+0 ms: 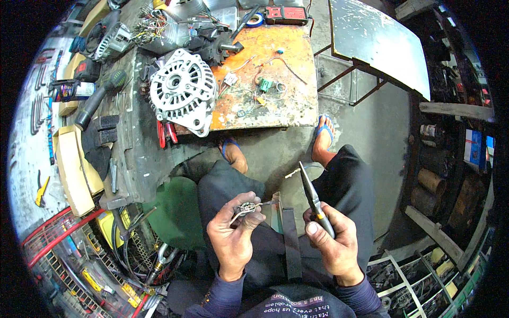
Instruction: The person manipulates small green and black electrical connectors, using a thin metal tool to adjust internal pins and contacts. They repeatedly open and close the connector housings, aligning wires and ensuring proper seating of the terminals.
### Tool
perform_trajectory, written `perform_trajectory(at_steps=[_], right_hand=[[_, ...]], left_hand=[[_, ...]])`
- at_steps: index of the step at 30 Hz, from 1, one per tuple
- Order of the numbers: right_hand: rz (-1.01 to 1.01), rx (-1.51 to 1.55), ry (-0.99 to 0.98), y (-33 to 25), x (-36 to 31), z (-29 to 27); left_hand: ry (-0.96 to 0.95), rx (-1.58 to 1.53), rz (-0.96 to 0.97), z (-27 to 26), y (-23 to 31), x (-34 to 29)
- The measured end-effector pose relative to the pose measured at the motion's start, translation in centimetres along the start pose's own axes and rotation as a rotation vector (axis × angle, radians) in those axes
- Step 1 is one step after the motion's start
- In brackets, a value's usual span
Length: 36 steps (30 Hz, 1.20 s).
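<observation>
Over my lap, my left hand [231,238] is closed, its thumb and fingers pinching a small grey metal part with short wire ends [245,208]. The fingers cover much of that part, so its exact kind does not show. To the right, my right hand [335,238] grips a pair of long-nose pliers [312,193], jaws pointing up and away from me. The pliers stand apart from the metal part. Beside their tip appears a thin pale strip [291,173]; whether it touches them I cannot tell. Beyond my knees, a silver alternator housing [183,87] rests on the workbench.
The worn orange bench top [289,106] carries a green connector [265,84], a white connector [230,79] and loose wires. Red-handled pliers [166,132] lie by its front edge. A cordless power tool [101,95] lies left. A metal-topped table [382,42] stands far right.
</observation>
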State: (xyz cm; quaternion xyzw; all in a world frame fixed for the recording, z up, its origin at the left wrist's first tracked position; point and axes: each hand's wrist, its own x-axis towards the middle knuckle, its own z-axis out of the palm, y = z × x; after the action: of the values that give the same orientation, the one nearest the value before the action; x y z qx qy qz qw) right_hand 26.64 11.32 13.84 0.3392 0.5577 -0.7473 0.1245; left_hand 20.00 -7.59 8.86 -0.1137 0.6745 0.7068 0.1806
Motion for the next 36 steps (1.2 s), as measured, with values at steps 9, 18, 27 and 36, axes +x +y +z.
perform_trajectory(at_steps=[9,18,27,36], right_hand=[[-0.453,-0.697,0.358,-1.5,12.5,-3.0],[-0.665,-1.222,0.384,-6.1,28.2,-3.2],[-0.881,-1.242,0.418,-5.0,31.7,-3.7],[-0.992,-1.076,0.427,-3.6,27.1,-3.2]], left_hand=[[-0.120,-0.098,0.087,-0.4,1.4,0.1],[-0.202,-0.267,0.041,-0.4,1.9,0.5],[-0.009,-0.237,0.026,-1.7,1.5,3.6],[-0.035,0.502,0.228,-0.2,2.1,6.9]])
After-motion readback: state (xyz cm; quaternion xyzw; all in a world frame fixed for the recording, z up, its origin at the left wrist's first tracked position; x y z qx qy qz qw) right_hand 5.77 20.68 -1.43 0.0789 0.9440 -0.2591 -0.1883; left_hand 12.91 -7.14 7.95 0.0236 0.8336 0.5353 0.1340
